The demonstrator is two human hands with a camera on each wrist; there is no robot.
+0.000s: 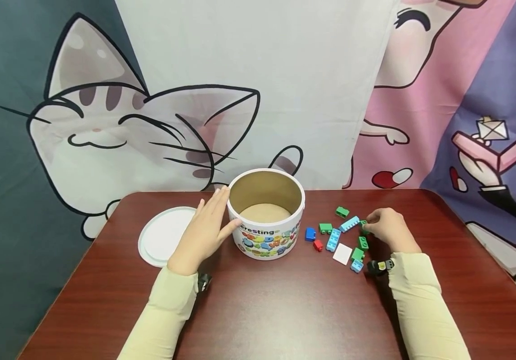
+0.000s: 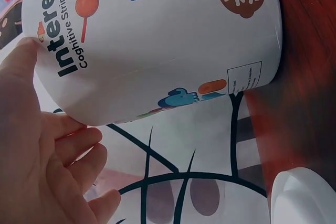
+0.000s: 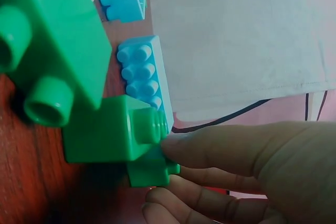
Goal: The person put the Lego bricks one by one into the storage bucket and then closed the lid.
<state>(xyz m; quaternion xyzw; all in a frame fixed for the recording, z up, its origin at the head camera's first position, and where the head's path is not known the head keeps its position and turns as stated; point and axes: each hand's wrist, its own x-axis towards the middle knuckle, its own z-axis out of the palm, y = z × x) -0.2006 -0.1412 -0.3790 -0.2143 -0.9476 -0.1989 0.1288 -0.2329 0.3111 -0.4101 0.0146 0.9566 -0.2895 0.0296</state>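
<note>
A round white bucket (image 1: pixel 264 240) with colourful printing stands open on the table, and its inside looks bare. My left hand (image 1: pixel 205 227) rests against the bucket's left side, thumb near the front rim and fingers extended; the left wrist view shows the fingertips touching the bucket wall (image 2: pixel 157 40). On the right, my right hand (image 1: pixel 389 229) pinches a small green brick (image 3: pixel 149 172) between thumb and fingers, low at the table. Close by lie another green brick (image 3: pixel 100 135) and a light blue brick (image 3: pixel 142 72).
A white lid (image 1: pixel 163 237) lies left of the bucket. Between bucket and right hand are scattered several bricks, among them a dark blue brick (image 1: pixel 310 234), a red brick (image 1: pixel 318 245) and a white square piece (image 1: pixel 342 254). A printed cloth (image 1: pixel 321 100) hangs behind the table.
</note>
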